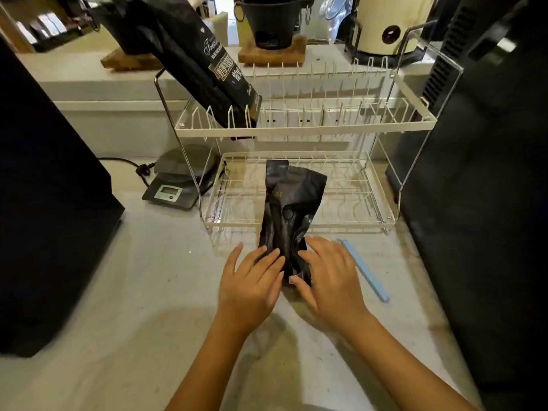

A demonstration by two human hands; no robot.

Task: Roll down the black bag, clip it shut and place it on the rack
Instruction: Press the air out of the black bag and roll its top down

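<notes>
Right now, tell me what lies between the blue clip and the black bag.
In the head view, the right hand lies between them, resting on the black bag, with the blue clip beside it on the bare counter.

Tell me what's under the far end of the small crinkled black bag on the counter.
The small crinkled black bag lies with its far end on the lower tier of the white wire rack; its near end rests on the grey counter beneath both hands. Whatever is directly underneath is hidden.

A gold letter "M" stands on the black bag (289, 209); the print on the larger bag (204, 69) in the rack's upper tier is too blurred to read.
</notes>
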